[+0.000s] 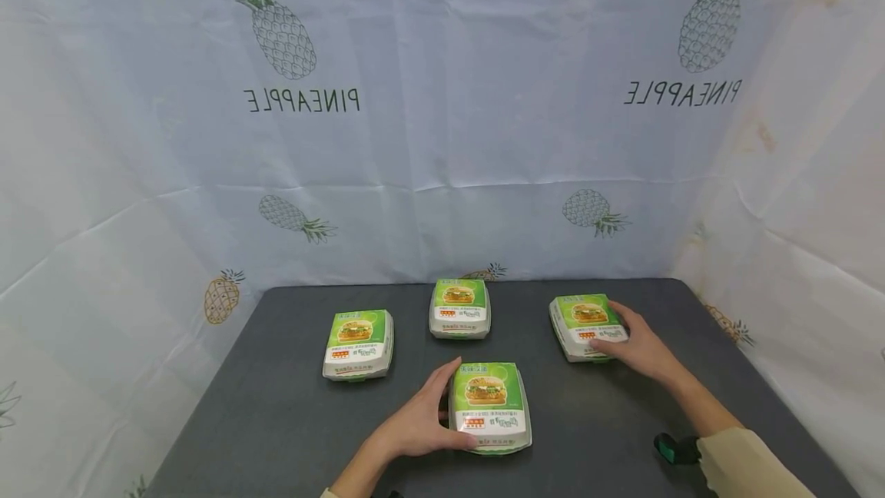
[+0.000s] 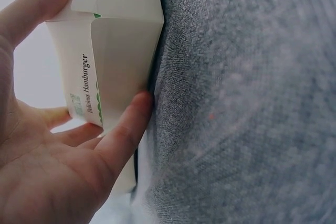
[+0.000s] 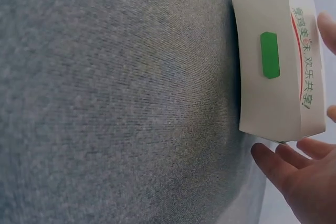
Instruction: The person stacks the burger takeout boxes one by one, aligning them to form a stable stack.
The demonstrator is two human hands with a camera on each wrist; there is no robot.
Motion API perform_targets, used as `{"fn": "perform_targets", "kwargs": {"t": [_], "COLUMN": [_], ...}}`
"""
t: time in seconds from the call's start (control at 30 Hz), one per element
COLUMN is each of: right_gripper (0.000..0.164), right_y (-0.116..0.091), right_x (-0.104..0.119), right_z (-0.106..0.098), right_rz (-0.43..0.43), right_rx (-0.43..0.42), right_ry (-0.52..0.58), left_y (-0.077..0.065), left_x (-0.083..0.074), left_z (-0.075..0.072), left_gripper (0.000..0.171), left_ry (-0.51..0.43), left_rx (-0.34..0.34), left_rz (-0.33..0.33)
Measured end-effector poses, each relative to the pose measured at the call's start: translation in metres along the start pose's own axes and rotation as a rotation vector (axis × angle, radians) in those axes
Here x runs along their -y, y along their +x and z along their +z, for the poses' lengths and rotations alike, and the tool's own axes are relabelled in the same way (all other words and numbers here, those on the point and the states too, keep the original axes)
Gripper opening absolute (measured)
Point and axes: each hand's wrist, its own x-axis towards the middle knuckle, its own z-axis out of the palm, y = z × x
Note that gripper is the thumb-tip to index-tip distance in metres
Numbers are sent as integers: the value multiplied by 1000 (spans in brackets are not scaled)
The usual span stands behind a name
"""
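Note:
My left hand (image 1: 422, 421) holds the left side of a green-and-white hamburger box (image 1: 487, 398) at the front middle, thumb on its near corner and fingers along its far left. In the left wrist view the fingers spread over the white side of this carton (image 2: 126, 51), a fingertip low near the table. At the right, my right hand (image 1: 639, 344) reaches round the right side of another hamburger box (image 1: 588, 321). In the right wrist view its fingers are extended, fingertips right at the end of that box (image 3: 268, 98), with the thumb beside its upper edge.
Two more hamburger boxes sit on the dark grey table (image 1: 276, 421): one at the left (image 1: 358, 344), one at the back middle (image 1: 459, 308). A white pineapple-print curtain (image 1: 442, 137) hangs behind and along both sides. A black-and-green device (image 1: 676, 449) sits at my right wrist.

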Motion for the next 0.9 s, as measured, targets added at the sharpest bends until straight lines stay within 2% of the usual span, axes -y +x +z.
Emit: {"fn": "perform_targets", "kwargs": {"t": [0.4,0.9], "right_gripper": [114,108], "right_y": [7,-1], "right_x": [-10,-7], "right_z": [2,6], "right_rz": [7,-11], "right_rx": [65,21], "right_ry": [62,112], "left_y": [2,1], "left_x": [4,0], "left_z": [0,2], "left_gripper": [115,115], "left_ry": [-5,-19], "left_rx": [-1,-6], "left_rz": [4,-7]}}
